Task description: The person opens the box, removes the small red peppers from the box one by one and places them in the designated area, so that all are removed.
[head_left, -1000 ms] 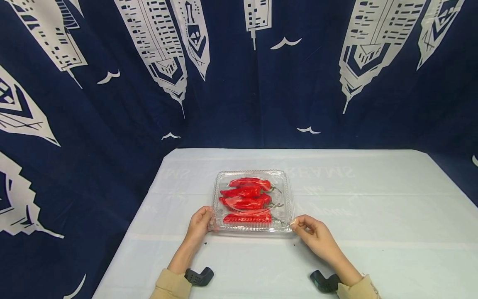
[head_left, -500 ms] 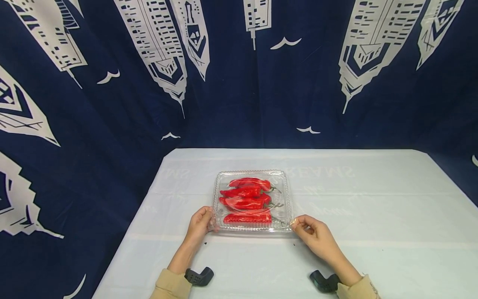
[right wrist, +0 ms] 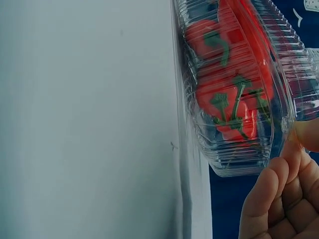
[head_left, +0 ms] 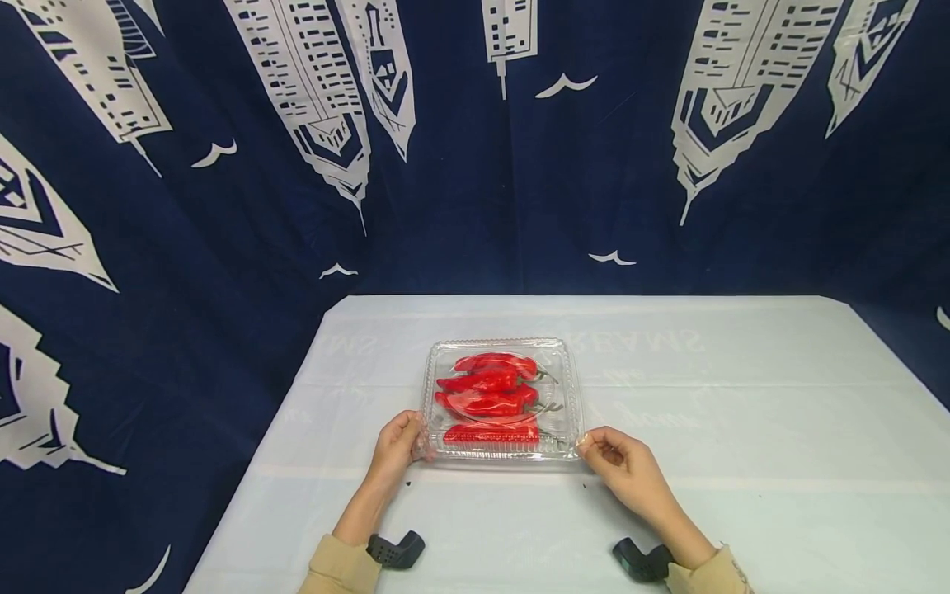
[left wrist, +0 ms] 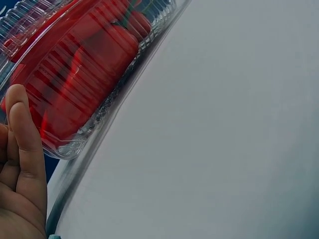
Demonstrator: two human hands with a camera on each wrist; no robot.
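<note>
Straight ahead, the clear box point(head_left: 490, 453) is sitting midway between my left hand point(head_left: 395, 443), gripping its left edge, and my right hand point(head_left: 627, 466), pinching its near-right corner.

A navy cloth point(head_left: 460, 206) with pale upside-down towers point(head_left: 315, 78) and birds point(head_left: 566, 83) hangs behind a white table point(head_left: 779, 412) bearing faint lettering point(head_left: 644, 342).

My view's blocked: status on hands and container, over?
Left hand at clear container, near-left corner. Right hand pinching near-right corner. Red peppers inside. No obstruction visible.
</note>
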